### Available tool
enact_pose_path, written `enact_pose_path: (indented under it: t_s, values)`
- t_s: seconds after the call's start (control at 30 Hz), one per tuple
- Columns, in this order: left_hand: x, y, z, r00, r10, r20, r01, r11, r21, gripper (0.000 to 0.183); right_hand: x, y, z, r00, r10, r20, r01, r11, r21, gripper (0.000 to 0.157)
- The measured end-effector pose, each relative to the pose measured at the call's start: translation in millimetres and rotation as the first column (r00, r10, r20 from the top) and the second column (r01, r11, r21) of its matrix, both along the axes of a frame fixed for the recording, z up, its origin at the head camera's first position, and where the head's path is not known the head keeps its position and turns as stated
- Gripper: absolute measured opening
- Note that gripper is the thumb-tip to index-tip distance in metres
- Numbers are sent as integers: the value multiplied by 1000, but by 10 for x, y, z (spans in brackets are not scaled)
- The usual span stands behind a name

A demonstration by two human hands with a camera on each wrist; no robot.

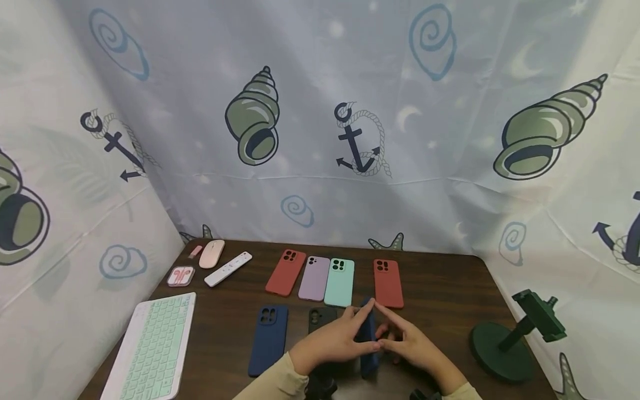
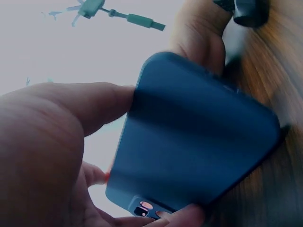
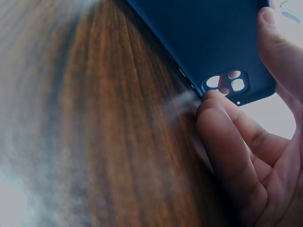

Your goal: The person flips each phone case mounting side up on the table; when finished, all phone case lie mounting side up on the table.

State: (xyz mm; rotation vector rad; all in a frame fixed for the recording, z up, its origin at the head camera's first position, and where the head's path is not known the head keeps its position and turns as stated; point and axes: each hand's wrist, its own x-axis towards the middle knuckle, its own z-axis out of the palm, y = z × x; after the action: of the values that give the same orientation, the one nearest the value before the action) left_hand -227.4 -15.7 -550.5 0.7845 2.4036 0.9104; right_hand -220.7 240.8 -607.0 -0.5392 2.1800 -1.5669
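Both hands hold a dark blue phone case (image 1: 369,364) on its long edge, standing close to the tabletop. In the left wrist view, the thumb of my left hand (image 1: 336,340) presses the case's upper edge, while fingers reach the camera end. From the other side, my right hand (image 1: 409,341) pinches the case, with its thumb on the upper edge and curled fingers by the camera holes in the right wrist view. Light and skin show through those holes. Partly hidden behind my left hand lies a black phone case (image 1: 322,318). A second blue phone case (image 1: 268,340) lies to its left.
Behind the hands lie a red case (image 1: 286,273), a lilac case (image 1: 313,280), a mint case (image 1: 340,284) and another red case (image 1: 388,286). A keyboard (image 1: 157,344), white remote (image 1: 228,269) and pink mouse (image 1: 212,254) are left. A green stand (image 1: 502,351) is right.
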Motion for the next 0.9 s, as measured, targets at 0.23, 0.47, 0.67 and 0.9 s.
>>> enact_pose_path:
  t_s: [0.23, 0.47, 0.67, 0.9]
  values:
    - [41, 1, 68, 1000, 5, -3, -5, 1000, -11, 90, 2, 3, -12, 999, -23, 31, 23, 1000, 4, 85]
    - [19, 3, 113, 999, -4, -33, 4, 1000, 17, 93, -42, -2, 9, 1000, -20, 5, 20, 1000, 22, 64]
    - [-6, -11, 158, 999, -21, -36, 23, 999, 43, 87, -79, -8, 14, 998, -33, -49, 35, 999, 33, 39]
    - [0, 17, 190, 999, -11, 35, 9, 998, 68, 83, -55, -15, 20, 993, -112, -40, 114, 992, 53, 40]
